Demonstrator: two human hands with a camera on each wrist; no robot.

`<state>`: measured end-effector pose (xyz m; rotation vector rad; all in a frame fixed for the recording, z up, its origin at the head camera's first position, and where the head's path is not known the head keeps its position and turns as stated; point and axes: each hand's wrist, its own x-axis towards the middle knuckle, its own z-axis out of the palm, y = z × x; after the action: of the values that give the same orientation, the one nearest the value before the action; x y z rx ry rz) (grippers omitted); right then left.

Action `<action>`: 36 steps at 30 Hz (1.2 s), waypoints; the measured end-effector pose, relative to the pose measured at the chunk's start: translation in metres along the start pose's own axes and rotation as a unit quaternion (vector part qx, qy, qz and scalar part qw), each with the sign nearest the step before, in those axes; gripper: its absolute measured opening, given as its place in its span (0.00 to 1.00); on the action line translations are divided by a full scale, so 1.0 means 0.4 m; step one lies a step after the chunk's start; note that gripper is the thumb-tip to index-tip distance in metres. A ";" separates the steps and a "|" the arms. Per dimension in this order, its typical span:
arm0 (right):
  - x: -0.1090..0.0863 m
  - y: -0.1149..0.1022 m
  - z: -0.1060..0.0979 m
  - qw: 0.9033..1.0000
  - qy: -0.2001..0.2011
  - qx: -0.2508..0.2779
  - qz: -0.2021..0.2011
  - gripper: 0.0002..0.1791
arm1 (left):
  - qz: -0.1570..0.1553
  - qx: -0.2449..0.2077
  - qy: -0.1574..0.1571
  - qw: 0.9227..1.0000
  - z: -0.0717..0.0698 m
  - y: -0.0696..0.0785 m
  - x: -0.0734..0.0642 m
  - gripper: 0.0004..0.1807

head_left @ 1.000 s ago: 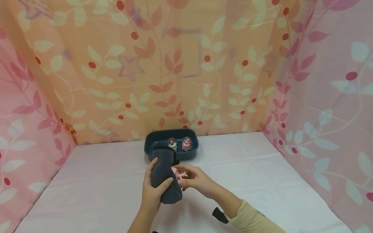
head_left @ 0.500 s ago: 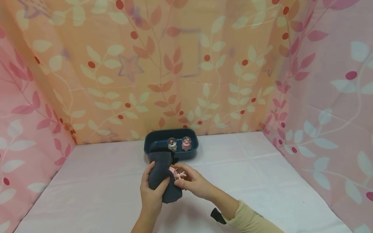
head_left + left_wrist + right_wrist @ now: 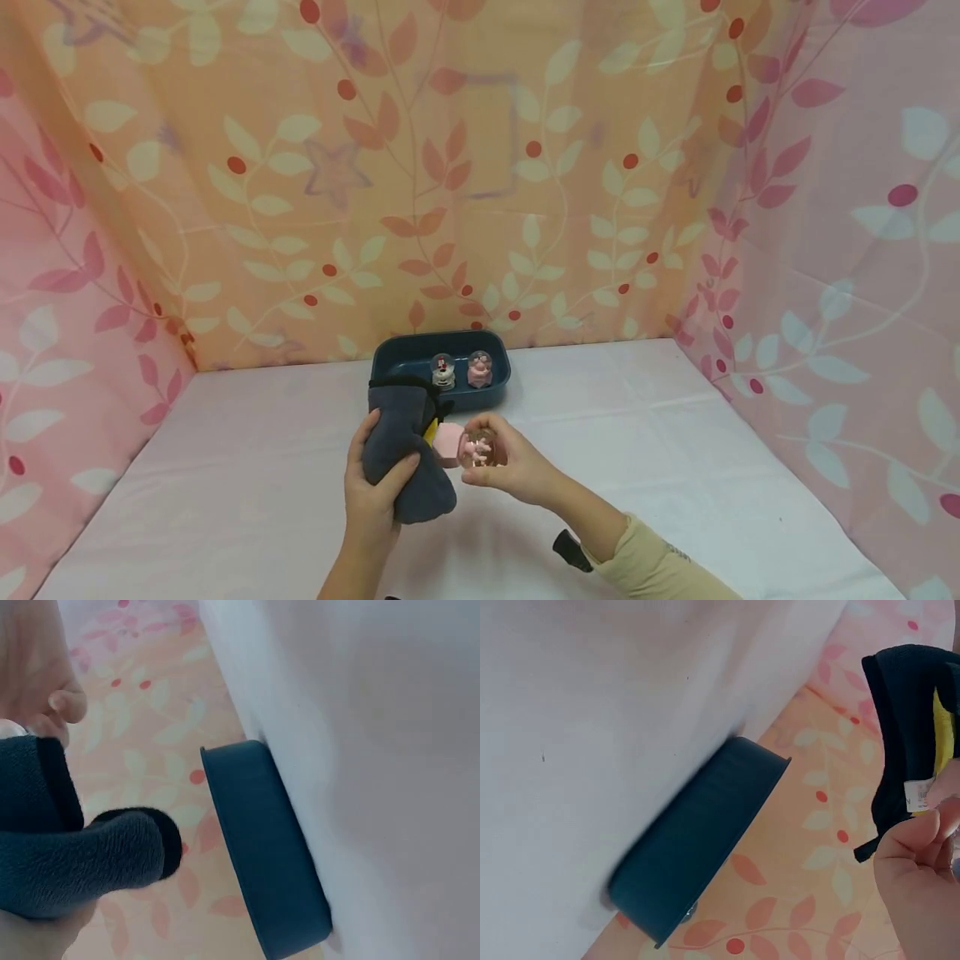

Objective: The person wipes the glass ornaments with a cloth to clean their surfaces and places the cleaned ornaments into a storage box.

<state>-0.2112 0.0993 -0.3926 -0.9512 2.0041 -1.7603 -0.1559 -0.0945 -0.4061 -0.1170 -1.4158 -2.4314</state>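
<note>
My left hand (image 3: 371, 500) grips a dark blue fleece pouch (image 3: 405, 454) with black trim, fingers behind it and thumb across its front. A yellow lining (image 3: 943, 727) and a white label (image 3: 917, 796) show at its opening in the right wrist view. My right hand (image 3: 517, 467) holds a small snow globe (image 3: 450, 444) by its clear dome, with pale figures inside. The pink base points left, beside the yellow edge of the pouch; whether they touch I cannot tell. Two more snow globes, one white-based (image 3: 443, 372) and one pink (image 3: 480, 370), stand in the dark blue tray (image 3: 483, 402).
Behind the hands, the tray sits at the back of the white-covered table (image 3: 637, 433). Floral cloth walls (image 3: 420, 167) enclose the back and both sides. Below the right forearm, a black strap-like piece (image 3: 572, 550) sticks out near the sleeve.
The pouch and my left hand have shifted left. The snow globe, mostly covered by the pouch before, now shows both base and dome in my right hand, and the yellow lining has come into sight.
</note>
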 end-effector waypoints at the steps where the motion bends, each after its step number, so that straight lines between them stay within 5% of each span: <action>1: 0.000 0.000 -0.001 1.000 0.001 -0.012 -0.004 0.25 | -0.001 -0.002 -0.014 1.000 0.000 0.000 -0.001 0.38; 8: 0.002 0.003 0.000 0.995 -0.011 -0.093 -0.037 0.26 | -0.030 0.040 -0.058 0.997 0.009 -0.012 0.003 0.40; 12: 0.007 0.001 -0.001 0.995 -0.014 -0.089 -0.041 0.28 | -0.033 0.056 -0.037 0.997 0.010 -0.021 0.001 0.40; 17: 0.014 0.000 -0.002 0.999 -0.033 -0.024 -0.017 0.31 | 0.003 0.048 0.001 0.999 0.021 -0.032 -0.004 0.39; 24: 0.018 0.001 0.011 0.998 -0.043 0.029 0.035 0.31 | 0.043 0.111 0.055 0.991 0.034 -0.040 -0.009 0.37; 36: 0.025 0.009 0.032 1.000 0.005 0.020 0.003 0.25 | 0.062 0.121 0.065 0.989 0.030 -0.041 -0.013 0.36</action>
<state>-0.2117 0.0833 -0.3968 -0.9241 1.9690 -1.7973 -0.1573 -0.0757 -0.4148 0.0101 -1.5797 -2.1086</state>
